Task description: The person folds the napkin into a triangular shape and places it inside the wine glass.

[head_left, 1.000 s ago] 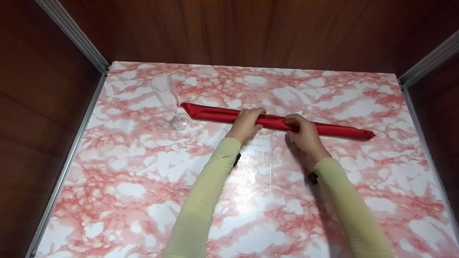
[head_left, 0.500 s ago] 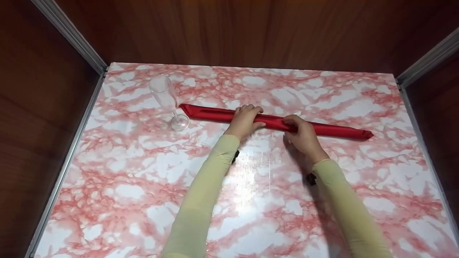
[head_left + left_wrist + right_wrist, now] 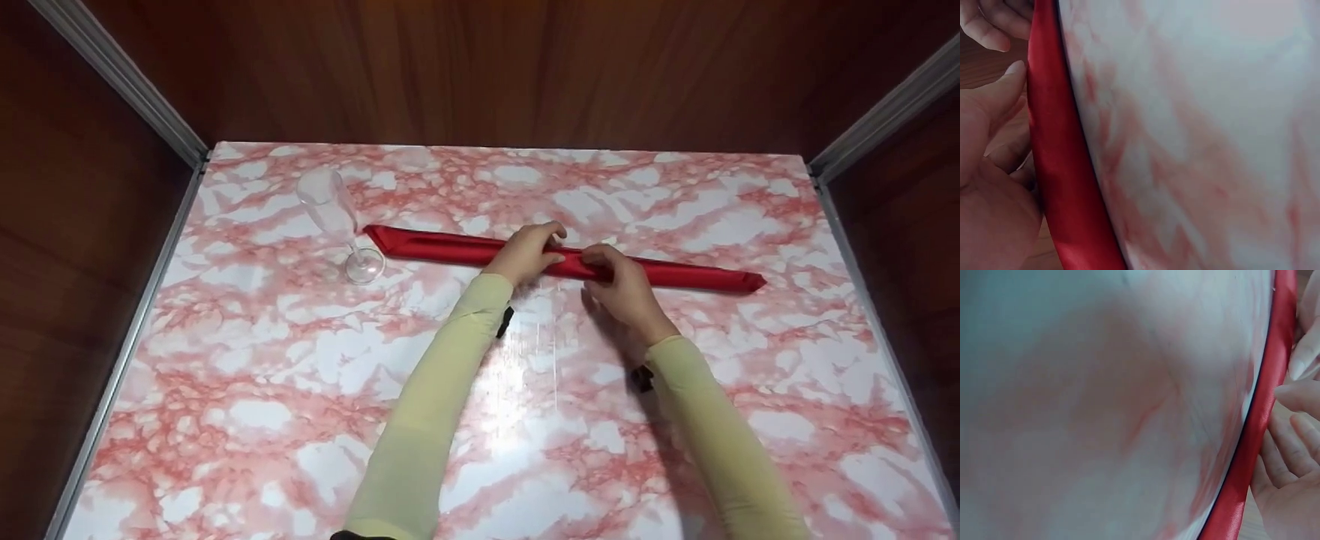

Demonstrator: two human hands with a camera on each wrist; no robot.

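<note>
A long, narrow roll of shiny red cloth (image 3: 442, 248) lies slantwise across the table, with pointed folded ends. My left hand (image 3: 525, 253) bridges its middle, fingers arched over the far edge and thumb along the near side. Just to the right, my right hand (image 3: 628, 291) pinches the roll with bent finger and thumb. In the left wrist view, the left thumb (image 3: 1013, 70) meets the side of the red cloth (image 3: 1064, 146). The right wrist view has the right hand (image 3: 1292, 495) at the cloth's edge, palm showing. Beyond the roll's left end stands a clear flute glass (image 3: 328, 202).
The table (image 3: 255, 412) has a glossy red-and-white marbled top. Dark wooden panels (image 3: 480, 75) enclose its back and both sides, with metal strips (image 3: 124, 79) at the corners. The glass foot (image 3: 365, 265) is close to the cloth's left tip.
My left hand lifts its fingers slightly and shifts right along the roll, closer to the right hand. The right hand keeps its place on the cloth. The head view has shifted a little.
</note>
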